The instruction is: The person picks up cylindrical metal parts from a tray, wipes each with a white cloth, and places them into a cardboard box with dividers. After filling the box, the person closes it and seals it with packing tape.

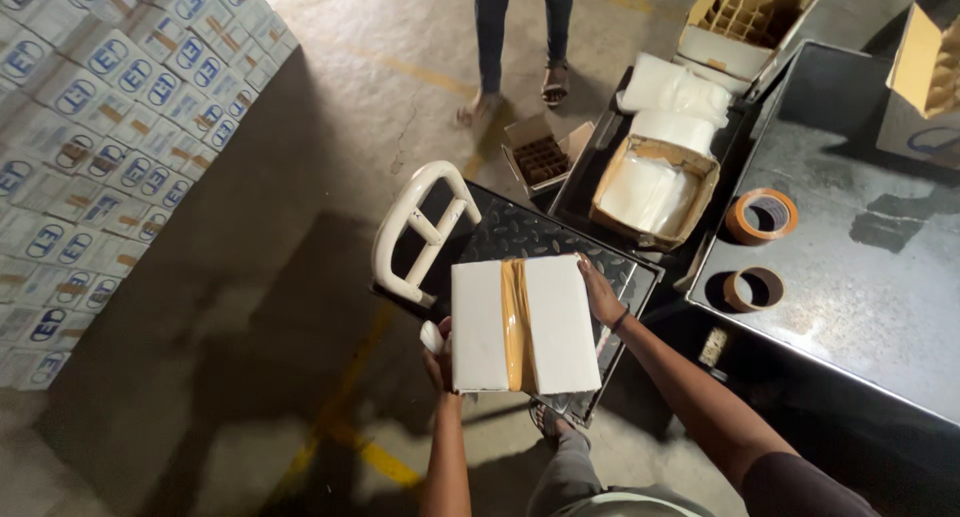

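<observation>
White taped box (523, 325) clamped between both palms: left hand (438, 354) flat on its near-left edge, right hand (601, 295) on its far-right edge. Box held level, just above the black trolley deck (520, 232), near its white handle (418, 231).

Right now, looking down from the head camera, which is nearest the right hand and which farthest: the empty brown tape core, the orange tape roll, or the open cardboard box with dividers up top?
From the right hand:
1. Empty brown tape core, just right on the dark metal table.
2. Orange tape roll, further up the table.
3. Open cardboard box with dividers, far at the top.
</observation>
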`<action>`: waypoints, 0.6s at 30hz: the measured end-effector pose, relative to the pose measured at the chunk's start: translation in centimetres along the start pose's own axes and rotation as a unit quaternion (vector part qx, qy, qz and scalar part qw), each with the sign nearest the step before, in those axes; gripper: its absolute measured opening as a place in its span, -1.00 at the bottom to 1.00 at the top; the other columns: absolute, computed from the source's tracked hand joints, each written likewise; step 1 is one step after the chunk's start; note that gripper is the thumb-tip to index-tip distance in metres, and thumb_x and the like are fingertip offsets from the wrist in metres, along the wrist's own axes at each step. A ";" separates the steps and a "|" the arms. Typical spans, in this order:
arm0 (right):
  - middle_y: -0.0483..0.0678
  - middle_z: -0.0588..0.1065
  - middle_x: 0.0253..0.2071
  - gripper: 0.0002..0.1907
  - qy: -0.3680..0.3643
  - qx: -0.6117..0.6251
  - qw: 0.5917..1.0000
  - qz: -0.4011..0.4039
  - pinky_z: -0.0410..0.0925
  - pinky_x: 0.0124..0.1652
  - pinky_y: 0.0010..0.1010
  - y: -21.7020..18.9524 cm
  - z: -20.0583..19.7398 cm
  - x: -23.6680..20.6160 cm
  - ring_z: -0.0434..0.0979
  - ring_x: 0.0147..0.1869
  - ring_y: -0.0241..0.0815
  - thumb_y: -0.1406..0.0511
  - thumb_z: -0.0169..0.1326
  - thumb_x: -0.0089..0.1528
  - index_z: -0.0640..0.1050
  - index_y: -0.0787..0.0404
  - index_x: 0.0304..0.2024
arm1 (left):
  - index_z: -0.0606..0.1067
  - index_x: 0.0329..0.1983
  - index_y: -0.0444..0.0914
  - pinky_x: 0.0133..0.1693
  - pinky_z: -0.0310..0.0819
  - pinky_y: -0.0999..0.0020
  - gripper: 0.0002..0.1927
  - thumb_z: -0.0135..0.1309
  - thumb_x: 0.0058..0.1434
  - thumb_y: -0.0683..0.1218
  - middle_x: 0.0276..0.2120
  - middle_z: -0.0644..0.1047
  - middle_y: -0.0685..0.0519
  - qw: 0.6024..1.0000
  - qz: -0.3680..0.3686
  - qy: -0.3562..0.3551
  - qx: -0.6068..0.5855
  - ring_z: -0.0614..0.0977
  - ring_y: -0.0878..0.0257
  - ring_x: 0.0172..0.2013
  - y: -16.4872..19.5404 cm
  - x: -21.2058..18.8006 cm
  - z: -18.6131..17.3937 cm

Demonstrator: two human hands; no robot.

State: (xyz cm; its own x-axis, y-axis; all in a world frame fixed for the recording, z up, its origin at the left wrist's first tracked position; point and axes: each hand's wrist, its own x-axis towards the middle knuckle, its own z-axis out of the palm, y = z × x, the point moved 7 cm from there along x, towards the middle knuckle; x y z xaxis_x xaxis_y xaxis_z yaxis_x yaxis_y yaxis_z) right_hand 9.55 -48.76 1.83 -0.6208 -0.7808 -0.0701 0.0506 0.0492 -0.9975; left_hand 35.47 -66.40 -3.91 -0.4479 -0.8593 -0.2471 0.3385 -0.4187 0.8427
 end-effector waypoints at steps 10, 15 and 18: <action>0.16 0.46 0.14 -0.30 0.012 0.014 1.000 -0.014 0.34 0.20 -0.30 -0.3 0.0 0.6 0.48 0.19 -0.08 -0.06 -0.39 0.46 0.34 0.38 0.29 | 0.49 0.02 -0.40 -0.24 0.62 0.24 -0.74 0.03 0.26 -0.25 -0.21 0.61 -0.10 0.999 -0.026 0.007 -0.021 0.66 0.16 -0.28 1.4 -1.0 0.4; 0.15 0.49 0.15 -0.34 0.040 -0.038 0.998 -0.042 0.31 0.21 -0.28 -0.7 -1.2 0.6 0.50 0.19 -0.07 -0.02 -0.38 0.46 0.37 0.38 0.28 | 0.52 0.04 -0.47 -0.18 0.59 0.32 -0.74 -0.07 0.39 -0.23 -0.18 0.63 -0.07 0.997 -0.042 0.008 0.067 0.66 0.23 -0.24 2.1 -0.2 0.3; 0.14 0.54 0.07 -0.35 0.046 0.048 0.997 -0.033 0.37 0.17 -0.25 -0.6 -1.9 0.5 0.54 0.12 -0.07 -0.02 -0.39 0.47 0.49 0.34 0.19 | 0.53 0.07 -0.46 -0.15 0.58 0.37 -0.74 -0.02 0.41 -0.22 -0.14 0.65 -0.08 0.990 0.000 -0.031 0.134 0.67 0.26 -0.19 3.4 0.7 0.1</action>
State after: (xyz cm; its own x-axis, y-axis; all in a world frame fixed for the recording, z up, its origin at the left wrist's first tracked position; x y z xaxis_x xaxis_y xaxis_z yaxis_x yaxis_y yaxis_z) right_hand 7.71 -47.95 2.38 -0.6943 -0.7196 -0.0095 0.0794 -0.0635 -0.9948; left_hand 36.19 -68.38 -1.13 -0.5009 -0.8361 -0.2235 0.1099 -0.3176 0.9418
